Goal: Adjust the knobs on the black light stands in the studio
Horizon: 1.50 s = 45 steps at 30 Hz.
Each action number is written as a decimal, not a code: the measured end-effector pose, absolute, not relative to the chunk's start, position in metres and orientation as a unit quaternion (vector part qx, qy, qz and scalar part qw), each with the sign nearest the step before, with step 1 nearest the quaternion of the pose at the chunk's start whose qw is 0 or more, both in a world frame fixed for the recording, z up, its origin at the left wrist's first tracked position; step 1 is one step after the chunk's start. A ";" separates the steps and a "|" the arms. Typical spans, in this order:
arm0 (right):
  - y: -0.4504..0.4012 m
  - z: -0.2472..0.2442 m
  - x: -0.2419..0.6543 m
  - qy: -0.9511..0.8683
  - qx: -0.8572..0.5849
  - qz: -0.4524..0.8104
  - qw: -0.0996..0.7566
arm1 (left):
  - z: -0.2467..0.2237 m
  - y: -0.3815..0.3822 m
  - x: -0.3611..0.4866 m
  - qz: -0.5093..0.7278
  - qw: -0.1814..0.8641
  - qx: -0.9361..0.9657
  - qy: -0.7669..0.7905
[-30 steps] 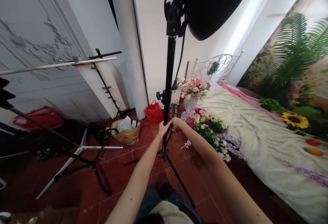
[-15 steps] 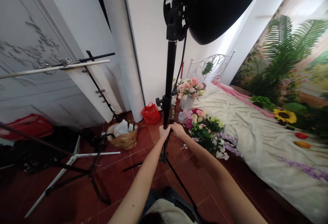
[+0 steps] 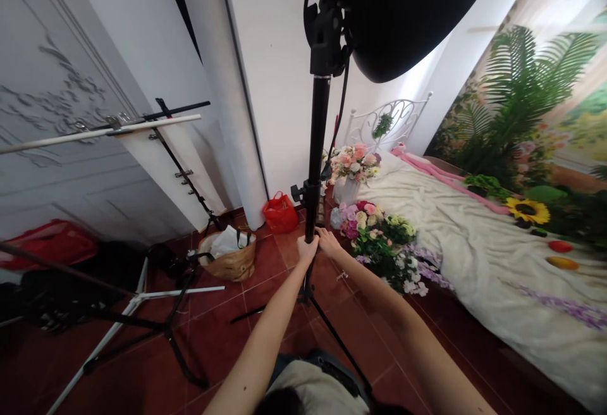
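Viewpoint has turned slightly since a second ago: the bed (image 3: 474, 247) and floral backdrop (image 3: 526, 92) sit farther left, and a bit more of the black shade (image 3: 408, 16) shows overhead. The hands keep their place on the black light stand (image 3: 319, 124), below its collar knob (image 3: 298, 193). The left hand (image 3: 308, 248) is clamped around the pole; the right hand (image 3: 328, 242) is close beside it, fingers bent at the stand, its grip partly hidden, so whether it is closed on anything cannot be told. The stand rises upright in the middle, legs spread on red floor tiles (image 3: 215, 320). Left of it are a red bag (image 3: 281, 216), a woven basket (image 3: 234, 264) and a white-legged stand (image 3: 137, 300). To the right, mixed flowers (image 3: 374, 228) lie near the bed, whose cream blanket bears a sunflower (image 3: 527, 210); a white scrolled headboard (image 3: 391, 117) stands behind.
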State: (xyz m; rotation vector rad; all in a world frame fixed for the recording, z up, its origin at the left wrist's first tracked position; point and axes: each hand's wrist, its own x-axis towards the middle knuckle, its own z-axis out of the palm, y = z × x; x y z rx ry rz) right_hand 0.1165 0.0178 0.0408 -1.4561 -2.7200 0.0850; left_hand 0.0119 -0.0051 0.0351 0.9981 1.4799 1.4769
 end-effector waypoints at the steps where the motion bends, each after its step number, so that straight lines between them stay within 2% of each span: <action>1: 0.017 0.037 0.116 -0.882 -0.470 0.024 0.033 | 0.035 -0.005 0.012 0.583 0.401 0.396 0.585; 6: 0.000 0.018 0.111 -0.835 -0.536 -0.005 0.120 | 0.033 -0.004 0.011 0.588 0.416 0.390 0.573; 9: -0.004 0.018 0.110 -0.821 -0.556 0.007 0.130 | 0.031 -0.003 0.010 0.589 0.415 0.393 0.571; 19: 0.026 0.065 0.113 -0.848 -0.508 0.133 -0.070 | 0.034 -0.005 0.012 0.586 0.393 0.399 0.586; 24: 0.047 0.075 0.108 -0.835 -0.510 0.169 -0.118 | 0.031 -0.005 0.014 0.581 0.365 0.402 0.606; 30: 0.008 0.064 0.119 -0.826 -0.549 0.128 -0.016 | 0.030 -0.003 0.014 0.586 0.350 0.409 0.606; 36: -0.041 0.027 0.126 -0.776 -0.587 0.083 0.213 | 0.029 -0.003 0.015 0.598 0.350 0.406 0.596; 39: -0.040 0.026 0.125 -0.771 -0.579 0.082 0.253 | 0.030 -0.003 0.017 0.603 0.352 0.405 0.591; 45: -0.046 0.023 0.124 -0.764 -0.581 0.076 0.272 | 0.034 -0.006 0.017 0.599 0.348 0.411 0.593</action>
